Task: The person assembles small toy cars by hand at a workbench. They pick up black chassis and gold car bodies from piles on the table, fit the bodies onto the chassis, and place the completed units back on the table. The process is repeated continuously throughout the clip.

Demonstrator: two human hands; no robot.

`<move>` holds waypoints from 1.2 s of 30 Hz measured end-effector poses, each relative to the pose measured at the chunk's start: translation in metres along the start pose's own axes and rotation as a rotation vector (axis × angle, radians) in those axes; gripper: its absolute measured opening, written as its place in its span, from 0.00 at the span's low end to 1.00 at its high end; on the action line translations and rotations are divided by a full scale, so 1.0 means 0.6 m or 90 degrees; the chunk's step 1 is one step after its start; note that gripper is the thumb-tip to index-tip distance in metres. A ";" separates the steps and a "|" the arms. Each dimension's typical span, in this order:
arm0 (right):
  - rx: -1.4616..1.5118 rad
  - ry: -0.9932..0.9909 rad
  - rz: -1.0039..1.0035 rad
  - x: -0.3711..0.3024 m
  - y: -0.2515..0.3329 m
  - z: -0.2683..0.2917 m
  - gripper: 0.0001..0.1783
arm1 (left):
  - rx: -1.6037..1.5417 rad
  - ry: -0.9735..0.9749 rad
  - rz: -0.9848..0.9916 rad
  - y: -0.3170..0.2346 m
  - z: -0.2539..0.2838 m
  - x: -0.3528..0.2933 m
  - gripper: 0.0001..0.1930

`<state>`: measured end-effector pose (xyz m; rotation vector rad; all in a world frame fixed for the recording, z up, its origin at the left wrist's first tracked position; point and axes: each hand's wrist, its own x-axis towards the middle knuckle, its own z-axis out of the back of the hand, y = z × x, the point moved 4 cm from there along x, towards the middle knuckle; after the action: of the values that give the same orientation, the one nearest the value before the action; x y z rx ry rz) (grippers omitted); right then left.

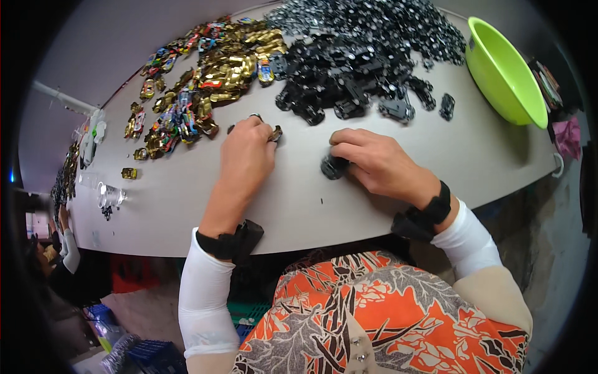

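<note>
My left hand (248,148) is closed, its fingers curled over a small toy car body of which a gold-brown end (276,133) sticks out at the right; the rest is mostly covered. To the right, my right hand (381,161) pinches a black toy car chassis (334,167) between thumb and fingers, just above the grey table (280,212). Beyond my hands lies a heap of black chassis (342,71). Gold and printed colourful car bodies (237,65) are piled at the far left. A single gold car body (129,173) lies apart at the left.
Small silvery parts (398,22) cover the far side. A lime-green basin (501,75) leans at the far right, with pink plastic (567,138) beyond it. At the left, a clear cup (111,196) stands near tiny black pieces (107,212). Another person (65,255) sits far left.
</note>
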<state>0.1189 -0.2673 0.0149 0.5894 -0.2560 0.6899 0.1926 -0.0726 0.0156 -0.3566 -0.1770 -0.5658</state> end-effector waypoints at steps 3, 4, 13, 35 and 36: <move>0.001 0.086 -0.148 -0.003 -0.016 -0.002 0.16 | -0.049 0.052 -0.004 -0.012 0.005 -0.013 0.14; 0.055 0.024 -0.136 -0.006 -0.027 -0.003 0.16 | -0.102 0.029 0.012 -0.025 0.013 -0.020 0.17; 0.457 -0.170 -0.207 0.023 -0.016 -0.021 0.14 | -0.843 0.013 0.263 -0.084 -0.033 -0.060 0.14; 0.071 0.233 0.011 0.031 0.099 -0.050 0.16 | -1.189 -0.119 0.471 -0.009 -0.009 -0.209 0.14; 0.087 0.187 0.001 0.035 0.090 -0.043 0.16 | -1.202 -0.107 0.469 -0.011 -0.010 -0.208 0.14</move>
<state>0.0998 -0.2078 0.0255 0.6089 0.0640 0.7886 0.0858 -0.0184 -0.0205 -2.1916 0.4007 0.2188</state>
